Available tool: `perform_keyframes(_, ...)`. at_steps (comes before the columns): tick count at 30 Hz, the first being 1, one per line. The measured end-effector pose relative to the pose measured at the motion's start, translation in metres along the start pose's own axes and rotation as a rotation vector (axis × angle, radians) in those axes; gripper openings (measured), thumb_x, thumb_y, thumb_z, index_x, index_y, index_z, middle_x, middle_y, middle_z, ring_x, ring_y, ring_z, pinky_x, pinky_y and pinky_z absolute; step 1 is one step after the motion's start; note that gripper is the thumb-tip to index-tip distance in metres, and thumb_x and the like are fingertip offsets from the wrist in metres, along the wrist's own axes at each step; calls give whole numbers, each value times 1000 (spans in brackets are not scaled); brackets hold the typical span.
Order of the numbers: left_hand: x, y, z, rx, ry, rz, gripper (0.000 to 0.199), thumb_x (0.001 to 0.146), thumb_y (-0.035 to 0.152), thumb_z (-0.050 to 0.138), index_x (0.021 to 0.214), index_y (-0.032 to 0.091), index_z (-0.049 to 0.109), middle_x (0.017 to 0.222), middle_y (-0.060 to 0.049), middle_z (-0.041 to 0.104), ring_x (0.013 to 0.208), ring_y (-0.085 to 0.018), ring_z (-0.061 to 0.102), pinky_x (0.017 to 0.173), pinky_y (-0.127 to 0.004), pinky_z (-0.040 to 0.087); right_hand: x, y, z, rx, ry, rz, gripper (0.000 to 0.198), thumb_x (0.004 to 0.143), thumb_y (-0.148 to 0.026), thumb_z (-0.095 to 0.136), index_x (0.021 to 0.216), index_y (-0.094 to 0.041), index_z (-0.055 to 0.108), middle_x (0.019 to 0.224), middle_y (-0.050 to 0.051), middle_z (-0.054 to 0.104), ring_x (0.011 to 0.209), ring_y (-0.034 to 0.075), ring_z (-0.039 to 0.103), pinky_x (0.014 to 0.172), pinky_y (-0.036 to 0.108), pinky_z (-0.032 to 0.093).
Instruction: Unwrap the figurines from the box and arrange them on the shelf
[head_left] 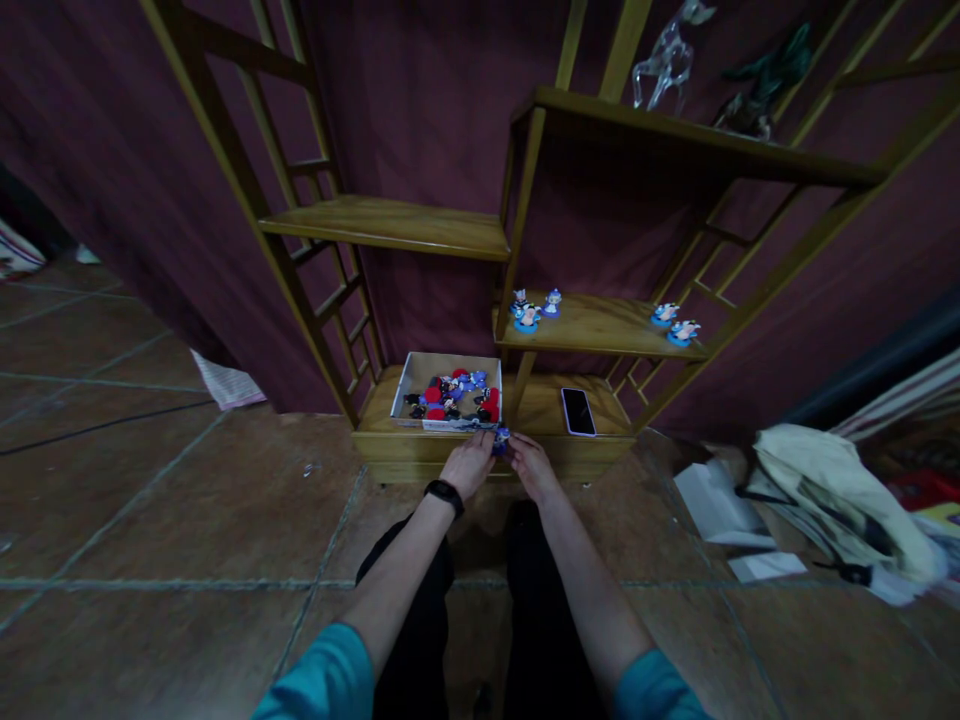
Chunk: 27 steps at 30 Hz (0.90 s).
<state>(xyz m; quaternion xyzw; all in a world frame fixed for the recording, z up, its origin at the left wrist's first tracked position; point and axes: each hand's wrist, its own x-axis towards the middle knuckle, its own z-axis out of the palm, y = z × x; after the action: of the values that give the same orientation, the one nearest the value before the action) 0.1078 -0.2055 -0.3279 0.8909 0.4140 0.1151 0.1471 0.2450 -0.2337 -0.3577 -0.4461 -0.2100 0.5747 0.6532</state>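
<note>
Between my two hands, in front of the box, is a small purple-blue figurine (pixel 501 437). My left hand (pixel 472 462), with a black band on the wrist, pinches it from the left. From the other side, the fingers of my right hand (pixel 531 464) close on it too. Just beyond my hands stands an open cardboard box (pixel 405 400) on the lowest board, with several red, black and purple figurines lying jumbled inside. On the shelf above to the right stand several small figurines, among them a purple one (pixel 553 303) and a blue-and-white one (pixel 527 318).
A phone (pixel 578 411) lies right of the box on the wooden shelf unit (pixel 420 230). A glass deer (pixel 666 55) and a dark green statuette (pixel 765 85) stand on the top right shelf. A pale bag (pixel 832 490) and white boxes (pixel 720 505) lie on the floor at right.
</note>
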Motion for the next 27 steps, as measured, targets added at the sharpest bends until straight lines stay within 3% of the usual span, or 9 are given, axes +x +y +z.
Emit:
perform_keyframes(16, -1, -1, 10, -36, -11, -55, 39, 81, 19, 45, 120, 18, 39, 118, -13, 52, 103, -23, 56, 83, -32, 44, 1, -2, 0, -35, 63, 39, 21, 56, -23, 71, 76, -18, 65, 69, 1, 69, 68, 15, 62, 69, 28, 46)
perform_keyframes(27, 7, -11, 25, -486, 141, -117, 39, 71, 13, 56, 110, 19, 56, 103, -7, 64, 96, -19, 59, 85, -31, 45, 3, -2, -5, -93, 85, 58, 26, 55, -29, 73, 78, -18, 65, 73, 3, 69, 70, 15, 63, 67, 27, 46)
